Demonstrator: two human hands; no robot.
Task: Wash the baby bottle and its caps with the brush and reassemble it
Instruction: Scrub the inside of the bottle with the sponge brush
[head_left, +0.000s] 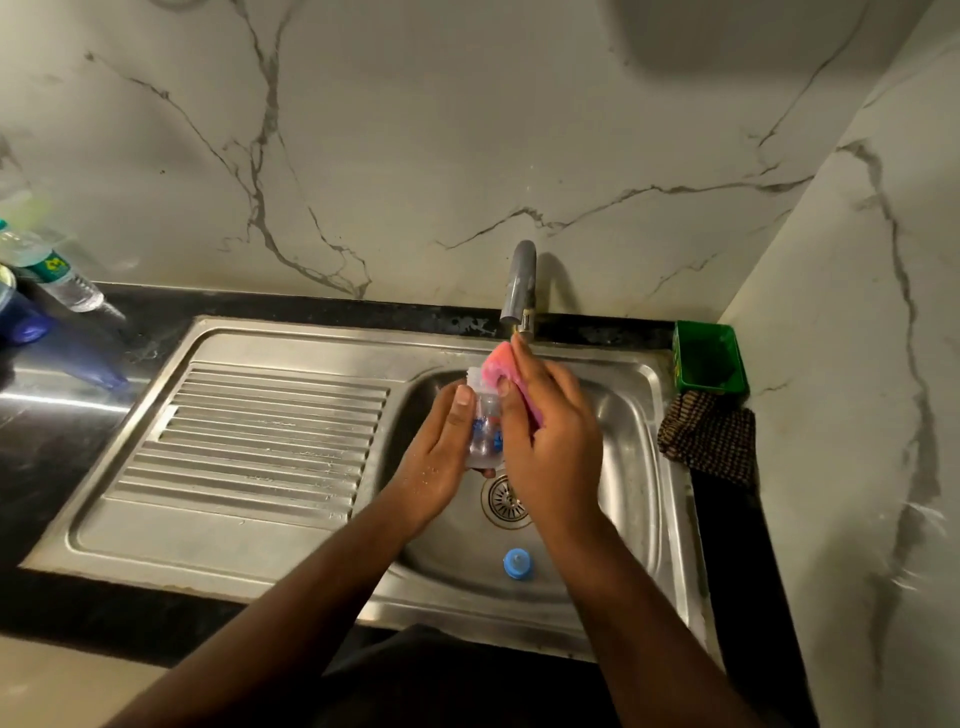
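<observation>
Over the sink bowl (631, 467), my left hand (441, 457) grips a small clear baby bottle (485, 426) with blue and red print, held upright with its open mouth toward the tap. My right hand (550, 431) holds a pink scrubbing sponge (498, 366) pressed against the bottle's mouth and side. A blue cap with a nipple (518, 564) lies on the sink floor near the front, below the drain (506, 501). No brush with a handle is visible.
A grey tap (519, 280) stands behind the bowl. The ribbed drainboard (260, 441) lies to the left. A green tub (709, 358) and a dark checked cloth (709, 436) sit on the right. Plastic bottles (47, 270) stand at the far left.
</observation>
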